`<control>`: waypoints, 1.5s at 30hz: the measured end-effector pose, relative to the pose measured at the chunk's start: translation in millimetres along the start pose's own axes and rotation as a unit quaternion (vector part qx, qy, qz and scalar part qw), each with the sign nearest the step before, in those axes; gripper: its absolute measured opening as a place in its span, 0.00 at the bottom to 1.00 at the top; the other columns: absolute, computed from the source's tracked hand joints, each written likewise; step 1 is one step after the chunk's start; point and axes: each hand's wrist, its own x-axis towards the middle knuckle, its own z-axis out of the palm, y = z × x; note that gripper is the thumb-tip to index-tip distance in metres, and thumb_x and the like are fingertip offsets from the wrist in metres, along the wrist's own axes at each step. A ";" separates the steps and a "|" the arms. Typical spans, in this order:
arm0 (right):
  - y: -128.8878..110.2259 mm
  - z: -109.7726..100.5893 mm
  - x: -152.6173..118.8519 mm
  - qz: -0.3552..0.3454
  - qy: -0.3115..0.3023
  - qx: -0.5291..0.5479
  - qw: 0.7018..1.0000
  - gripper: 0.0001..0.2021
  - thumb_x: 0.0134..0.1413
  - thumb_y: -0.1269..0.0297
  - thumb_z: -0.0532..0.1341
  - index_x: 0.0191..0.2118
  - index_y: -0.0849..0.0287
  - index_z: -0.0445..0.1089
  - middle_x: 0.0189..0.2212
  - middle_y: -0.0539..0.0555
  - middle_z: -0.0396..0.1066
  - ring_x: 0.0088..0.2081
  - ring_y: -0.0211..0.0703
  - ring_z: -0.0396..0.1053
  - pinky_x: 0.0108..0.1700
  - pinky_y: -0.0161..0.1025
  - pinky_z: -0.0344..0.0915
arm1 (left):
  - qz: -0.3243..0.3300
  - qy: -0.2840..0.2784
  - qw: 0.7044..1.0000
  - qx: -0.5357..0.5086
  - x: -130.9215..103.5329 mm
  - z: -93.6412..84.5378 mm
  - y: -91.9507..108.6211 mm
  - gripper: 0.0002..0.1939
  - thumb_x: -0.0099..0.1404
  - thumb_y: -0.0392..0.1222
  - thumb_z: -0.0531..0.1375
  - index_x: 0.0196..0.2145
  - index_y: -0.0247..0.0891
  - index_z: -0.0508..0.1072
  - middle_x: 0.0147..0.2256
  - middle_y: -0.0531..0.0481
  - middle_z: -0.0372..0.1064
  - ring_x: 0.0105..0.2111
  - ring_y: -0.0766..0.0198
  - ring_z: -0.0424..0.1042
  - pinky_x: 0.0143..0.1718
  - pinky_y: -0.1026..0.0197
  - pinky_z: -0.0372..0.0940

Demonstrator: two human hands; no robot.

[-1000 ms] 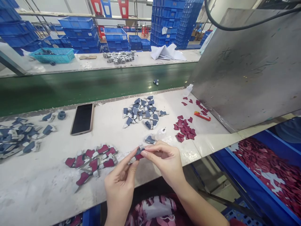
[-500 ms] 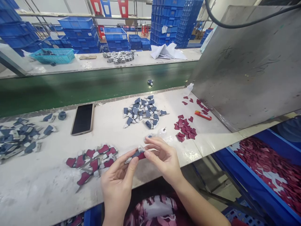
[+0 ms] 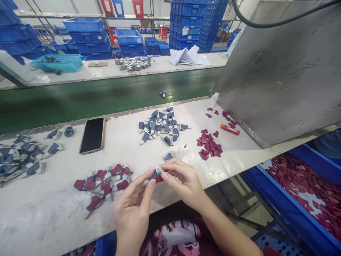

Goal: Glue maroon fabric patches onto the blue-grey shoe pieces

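My left hand (image 3: 134, 202) pinches a small blue-grey and white plastic part (image 3: 153, 175) between thumb and fingers. A maroon piece (image 3: 159, 179) shows along the part's near side. At the right end of the part, the thumb and fingertips of my right hand (image 3: 186, 183) close on it. The fingers hide how the maroon piece sits. Left of my hands lies a group of similar parts with maroon faces (image 3: 106, 186). Just beyond my right fingers are a small clear bottle with a thin tip (image 3: 182, 152) and a single blue-grey piece (image 3: 168, 156).
Blue-grey parts (image 3: 160, 125) lie mid-table, with more in a left pile (image 3: 22, 154). Maroon pieces (image 3: 210, 145) and a red-orange tube (image 3: 229, 129) are at right. A phone (image 3: 92, 136) lies flat. Beyond runs a green belt (image 3: 114, 94); a metal panel (image 3: 277, 78) stands at right.
The lone part on the green belt has moved left. My right hand has shifted slightly, showing more of the blue-grey piece beside the bottle. Both hands keep hold of the part.
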 end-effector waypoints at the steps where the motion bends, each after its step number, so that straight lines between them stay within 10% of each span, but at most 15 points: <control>1: -0.4 -0.7 0.2 0.000 -0.005 0.007 1.000 0.10 0.61 0.65 0.63 0.46 0.54 0.77 0.38 0.54 0.72 0.40 0.42 0.72 0.40 0.39 0.73 | 0.000 0.004 1.000 0.000 -1.0 0.9 1.6 0.15 0.55 0.47 0.70 0.39 0.39 0.82 0.35 0.48 0.81 0.36 0.56 0.81 0.41 0.62 0.76; 17: 1.6 12.1 -5.0 -0.002 0.077 0.057 0.995 0.08 0.56 0.66 0.66 0.42 0.53 0.79 0.34 0.52 0.71 0.36 0.41 0.69 0.41 0.41 0.70 | 0.056 0.016 0.998 0.011 -8.5 -0.5 -8.1 0.12 0.57 0.43 0.69 0.40 0.40 0.82 0.35 0.49 0.82 0.34 0.59 0.81 0.38 0.67 0.76; 26: 4.3 8.6 -2.6 -0.013 0.019 0.051 0.998 0.16 0.53 0.60 0.70 0.49 0.50 0.76 0.41 0.54 0.72 0.43 0.44 0.70 0.47 0.41 0.70 | 0.043 0.059 0.997 0.034 -10.6 4.0 -2.5 0.16 0.57 0.46 0.69 0.42 0.38 0.81 0.32 0.49 0.81 0.29 0.61 0.80 0.34 0.66 0.76; 39: 11.3 21.0 1.8 0.139 0.051 0.092 0.985 0.12 0.53 0.58 0.68 0.41 0.57 0.75 0.36 0.54 0.74 0.37 0.42 0.72 0.43 0.40 0.70 | 0.118 0.028 0.987 0.103 -2.0 -4.7 -15.3 0.11 0.59 0.43 0.67 0.41 0.45 0.82 0.35 0.52 0.81 0.32 0.62 0.80 0.38 0.65 0.75; 45: 13.2 11.0 1.4 -0.009 0.017 -0.064 0.998 0.23 0.50 0.60 0.71 0.53 0.51 0.71 0.44 0.54 0.71 0.45 0.45 0.71 0.47 0.42 0.71 | 0.002 0.013 0.997 0.079 1.6 -12.3 -5.6 0.17 0.56 0.51 0.68 0.41 0.40 0.82 0.20 0.53 0.75 0.25 0.60 0.78 0.25 0.67 0.72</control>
